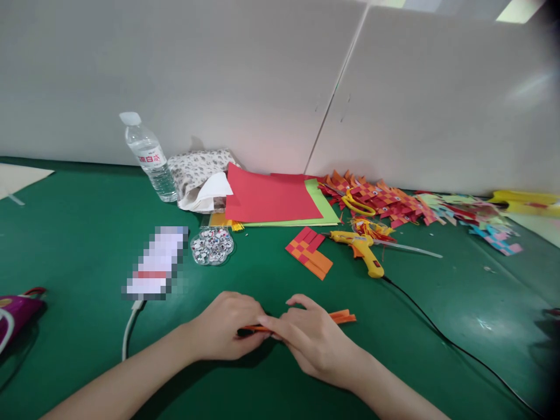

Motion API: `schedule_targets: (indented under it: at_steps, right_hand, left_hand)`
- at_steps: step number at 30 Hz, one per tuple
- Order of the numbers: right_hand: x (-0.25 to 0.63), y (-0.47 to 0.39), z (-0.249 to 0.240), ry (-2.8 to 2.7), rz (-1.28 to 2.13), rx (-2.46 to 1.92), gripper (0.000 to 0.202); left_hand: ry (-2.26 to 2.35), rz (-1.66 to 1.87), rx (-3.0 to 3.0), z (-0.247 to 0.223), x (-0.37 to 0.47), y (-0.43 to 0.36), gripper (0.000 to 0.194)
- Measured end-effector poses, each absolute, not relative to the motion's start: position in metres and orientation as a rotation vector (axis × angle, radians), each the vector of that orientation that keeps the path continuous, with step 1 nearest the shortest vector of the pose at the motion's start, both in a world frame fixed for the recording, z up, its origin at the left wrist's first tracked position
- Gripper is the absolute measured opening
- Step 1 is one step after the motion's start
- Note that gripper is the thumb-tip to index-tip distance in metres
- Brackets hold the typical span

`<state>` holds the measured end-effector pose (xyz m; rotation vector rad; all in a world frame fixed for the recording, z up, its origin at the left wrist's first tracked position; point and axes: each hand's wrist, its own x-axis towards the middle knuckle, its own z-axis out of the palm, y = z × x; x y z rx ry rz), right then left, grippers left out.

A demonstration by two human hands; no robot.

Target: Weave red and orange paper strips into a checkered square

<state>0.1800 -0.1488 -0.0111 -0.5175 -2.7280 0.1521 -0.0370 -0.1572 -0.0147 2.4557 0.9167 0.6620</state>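
Low over the green table, my left hand (230, 326) and my right hand (312, 338) meet, both closed on an orange paper strip (343, 317). One end of the strip sticks out to the right behind my right hand, and an edge shows between the left thumb and fingers. The middle of it is hidden by my fingers. Just beyond my hands lies a red and orange woven paper piece (308, 252), with a yellow hot glue gun (361, 248) beside it, a clear glue stick in its back.
A flower-shaped case of googly eyes (212, 246), a blurred phone (157, 259) on a cable and a water bottle (151, 157) are at left. Red paper (271, 195) lies at the back. Woven paper fish (385, 198) and yellow scissors (356, 204) are back right. A black cord (450, 338) crosses the right side.
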Motion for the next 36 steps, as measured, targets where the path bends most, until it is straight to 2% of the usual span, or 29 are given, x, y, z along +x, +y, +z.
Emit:
schedule_targets:
  at_steps: [7,11,16,20,27,36]
  right_hand:
    - [0.184,-0.148,-0.002,-2.643,0.229,-0.627,0.04]
    - [0.187,-0.149,-0.004,-2.538,0.2,-0.62,0.044]
    - [0.183,-0.148,-0.012,-2.694,0.065,-0.529,0.053]
    - [0.183,-0.146,-0.015,-2.743,0.087,-0.502,0.056]
    - [0.183,-0.143,-0.015,-2.725,0.109,-0.506,0.044]
    - [0.185,-0.14,-0.019,-2.682,0.026,-0.521,0.043]
  left_hand:
    - [0.825,0.631,2.415,-0.011,-0.044,-0.152,0.019]
    - [0.861,0.649,2.38,-0.009,-0.046,-0.15,0.016]
    - [1.063,0.766,2.662,-0.018,-0.036,-0.157,0.018]
    - [0.98,0.778,2.791,-0.022,-0.031,-0.161,0.018]
    - [0.802,0.616,2.732,-0.018,-0.038,-0.16,0.014]
    - [0.953,0.593,2.598,-0.018,-0.033,-0.161,0.016]
